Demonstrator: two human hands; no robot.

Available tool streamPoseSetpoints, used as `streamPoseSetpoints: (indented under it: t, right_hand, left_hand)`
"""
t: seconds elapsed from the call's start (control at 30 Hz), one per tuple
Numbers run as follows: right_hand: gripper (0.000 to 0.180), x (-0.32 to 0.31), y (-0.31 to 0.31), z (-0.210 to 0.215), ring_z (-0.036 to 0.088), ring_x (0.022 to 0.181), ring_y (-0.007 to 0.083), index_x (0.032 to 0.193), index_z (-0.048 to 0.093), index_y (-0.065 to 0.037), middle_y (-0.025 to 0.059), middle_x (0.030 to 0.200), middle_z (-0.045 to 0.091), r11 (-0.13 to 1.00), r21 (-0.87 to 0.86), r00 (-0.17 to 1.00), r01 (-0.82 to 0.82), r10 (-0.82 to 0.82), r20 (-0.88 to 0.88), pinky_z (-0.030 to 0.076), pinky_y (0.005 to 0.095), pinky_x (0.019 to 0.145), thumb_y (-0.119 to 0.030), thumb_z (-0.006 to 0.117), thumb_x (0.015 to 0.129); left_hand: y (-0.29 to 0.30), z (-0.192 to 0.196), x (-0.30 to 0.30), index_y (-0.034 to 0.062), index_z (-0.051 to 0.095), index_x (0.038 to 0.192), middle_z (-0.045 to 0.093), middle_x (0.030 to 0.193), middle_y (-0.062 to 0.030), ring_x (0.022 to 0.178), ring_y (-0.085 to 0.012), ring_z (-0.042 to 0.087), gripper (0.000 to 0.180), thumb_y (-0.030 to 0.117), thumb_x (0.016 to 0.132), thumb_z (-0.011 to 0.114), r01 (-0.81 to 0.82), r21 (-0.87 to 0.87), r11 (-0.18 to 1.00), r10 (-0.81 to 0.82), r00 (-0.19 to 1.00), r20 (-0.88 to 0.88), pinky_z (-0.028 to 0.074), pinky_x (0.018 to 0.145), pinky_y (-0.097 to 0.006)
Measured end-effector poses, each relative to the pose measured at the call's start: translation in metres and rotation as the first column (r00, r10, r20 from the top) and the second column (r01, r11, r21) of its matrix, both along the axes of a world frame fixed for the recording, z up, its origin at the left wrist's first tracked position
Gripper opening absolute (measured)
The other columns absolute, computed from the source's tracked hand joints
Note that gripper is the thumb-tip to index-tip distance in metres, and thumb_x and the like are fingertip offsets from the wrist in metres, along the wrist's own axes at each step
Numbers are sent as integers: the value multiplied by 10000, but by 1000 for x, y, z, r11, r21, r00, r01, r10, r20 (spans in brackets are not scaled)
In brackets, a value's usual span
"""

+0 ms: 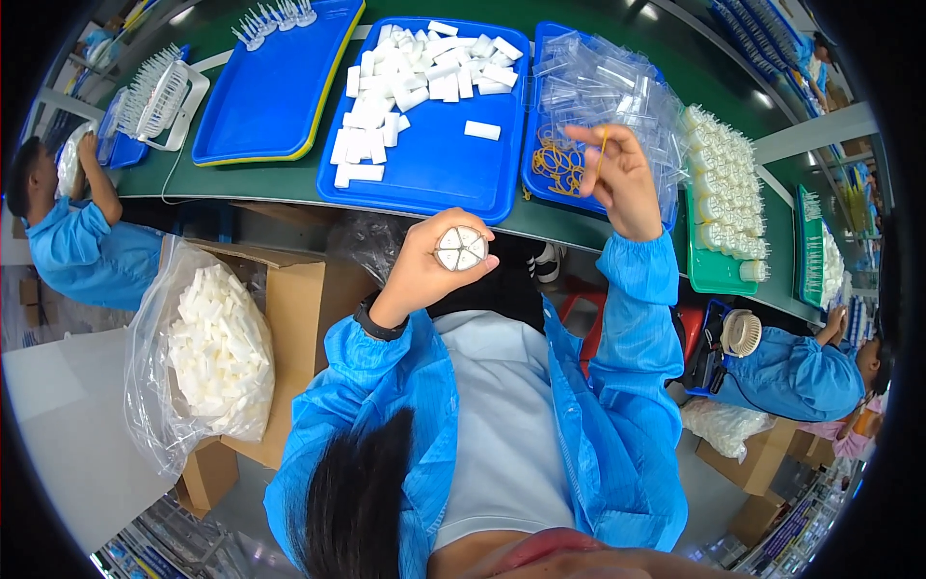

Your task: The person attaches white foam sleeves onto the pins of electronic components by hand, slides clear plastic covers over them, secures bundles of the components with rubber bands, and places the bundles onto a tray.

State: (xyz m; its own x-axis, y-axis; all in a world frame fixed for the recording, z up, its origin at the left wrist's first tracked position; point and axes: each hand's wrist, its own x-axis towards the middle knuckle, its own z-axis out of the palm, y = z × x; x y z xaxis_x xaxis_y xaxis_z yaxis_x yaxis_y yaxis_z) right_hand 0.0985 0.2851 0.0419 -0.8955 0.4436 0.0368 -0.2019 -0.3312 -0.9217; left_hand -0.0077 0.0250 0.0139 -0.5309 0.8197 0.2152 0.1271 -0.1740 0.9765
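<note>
My left hand is closed around a round bundle of white wedge-shaped pieces, its end face turned up. It is just off the near edge of a blue tray with many loose white pieces on it. Above a second blue tray to the right, my right hand is raised, a yellow rubber band pinched at its fingers. A tangle of rubber bands lies in that tray, beside a heap of clear plastic sleeves.
A green tray of white round assemblies stands right of the sleeves. Further left is another blue tray, with a white rack beyond. A bag of white pieces sits in a carton. Co-workers sit at both sides.
</note>
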Motion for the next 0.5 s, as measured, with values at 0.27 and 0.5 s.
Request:
streamPoseSetpoints:
  t: [0.27,0.5]
  right_hand:
    - [453,-14,-80,47,656,754,159,1098,629,-89,120,1201,551,624,670,901,-401,400,167,533,276,631,-71,814,684]
    - [434,-36,-82,28,636,733,232,1093,569,-91,111,1062,562,251,896,901,-367,337,274,516,295,647,-180,761,714]
  left_hand:
    - [9,-4,-1,50,519,1134,621,996,-70,912,-177,627,510,60,706,796,-37,-93,995,42,998,49,498,784,-285]
    - [16,-10,-6,81,199,1431,465,1250,-133,1093,-209,546,952,54,689,795,-27,-168,985,30,999,16,463,905,-329]
